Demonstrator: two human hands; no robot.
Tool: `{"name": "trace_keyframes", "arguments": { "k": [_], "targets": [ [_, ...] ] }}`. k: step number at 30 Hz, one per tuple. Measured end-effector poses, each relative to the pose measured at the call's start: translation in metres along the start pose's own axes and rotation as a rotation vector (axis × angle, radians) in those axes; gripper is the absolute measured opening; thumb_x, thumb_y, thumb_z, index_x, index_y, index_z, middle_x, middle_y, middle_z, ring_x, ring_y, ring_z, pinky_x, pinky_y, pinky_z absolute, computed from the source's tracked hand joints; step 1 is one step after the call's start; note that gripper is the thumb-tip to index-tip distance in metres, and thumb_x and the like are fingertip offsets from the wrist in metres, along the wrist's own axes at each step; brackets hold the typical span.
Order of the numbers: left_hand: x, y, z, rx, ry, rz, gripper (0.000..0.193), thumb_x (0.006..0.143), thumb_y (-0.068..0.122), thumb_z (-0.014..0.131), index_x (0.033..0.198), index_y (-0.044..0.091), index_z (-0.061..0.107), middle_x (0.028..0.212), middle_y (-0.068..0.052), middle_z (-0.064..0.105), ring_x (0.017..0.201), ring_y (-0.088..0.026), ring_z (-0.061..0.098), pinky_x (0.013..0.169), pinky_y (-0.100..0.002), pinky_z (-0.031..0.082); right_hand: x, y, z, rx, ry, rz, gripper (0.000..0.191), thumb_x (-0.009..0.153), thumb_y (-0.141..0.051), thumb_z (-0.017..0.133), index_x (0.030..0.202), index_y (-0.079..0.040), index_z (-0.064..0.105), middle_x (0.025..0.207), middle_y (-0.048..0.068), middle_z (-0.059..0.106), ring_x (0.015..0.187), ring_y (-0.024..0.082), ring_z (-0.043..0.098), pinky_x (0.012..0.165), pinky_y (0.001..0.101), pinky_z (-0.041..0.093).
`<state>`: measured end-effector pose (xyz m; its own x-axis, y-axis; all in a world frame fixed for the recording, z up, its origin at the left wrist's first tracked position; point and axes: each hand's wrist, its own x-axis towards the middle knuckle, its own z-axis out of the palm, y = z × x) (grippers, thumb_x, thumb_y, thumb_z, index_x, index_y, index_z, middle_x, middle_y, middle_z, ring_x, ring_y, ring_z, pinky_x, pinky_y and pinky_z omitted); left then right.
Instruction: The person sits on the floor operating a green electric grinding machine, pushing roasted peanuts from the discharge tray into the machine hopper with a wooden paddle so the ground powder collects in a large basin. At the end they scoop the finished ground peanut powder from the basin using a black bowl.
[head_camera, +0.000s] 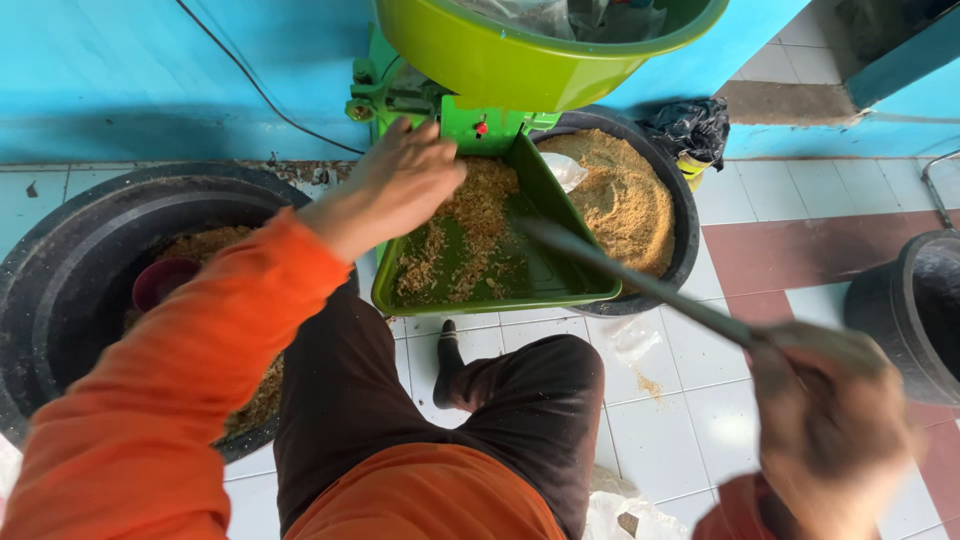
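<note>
My left hand (400, 180) reaches forward with fingers together, resting on crumbly tan feed at the top of a green metal tray (560, 285) under a green machine (440, 110). My right hand (830, 420), blurred, is closed around a long thin grey rod (620, 275) whose far end lies over the tray's middle. Tan granules (460, 240) are scattered across the tray's left half. I wear an orange sleeve (190, 360) and dark trousers.
A black tub (60, 270) with feed and a maroon cup (160, 280) sits at left. Behind the tray another black tub (685, 220) holds heaped tan meal. A lime-green basin (500, 60) tops the machine. A black bucket (915, 310) stands right. White tiled floor below.
</note>
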<state>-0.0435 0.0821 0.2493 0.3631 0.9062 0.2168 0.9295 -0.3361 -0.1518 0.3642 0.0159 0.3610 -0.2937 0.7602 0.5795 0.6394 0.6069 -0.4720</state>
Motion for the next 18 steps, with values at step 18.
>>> {"name": "trace_keyframes", "arguments": {
  "k": [18],
  "targets": [
    [0.012, 0.006, 0.050, 0.214, 0.100, 0.119, 0.017, 0.074, 0.011, 0.065, 0.057, 0.011, 0.066, 0.072, -0.009, 0.065, 0.106, -0.030, 0.066, 0.106, -0.061, 0.041, 0.007, -0.010, 0.036, -0.096, 0.008, -0.143, 0.012, 0.107, 0.001, 0.076, 0.110, 0.000, 0.064, 0.111, 0.010, 0.072, 0.094, 0.018, 0.074, 0.081, 0.0295, 0.058]
  ]
}}
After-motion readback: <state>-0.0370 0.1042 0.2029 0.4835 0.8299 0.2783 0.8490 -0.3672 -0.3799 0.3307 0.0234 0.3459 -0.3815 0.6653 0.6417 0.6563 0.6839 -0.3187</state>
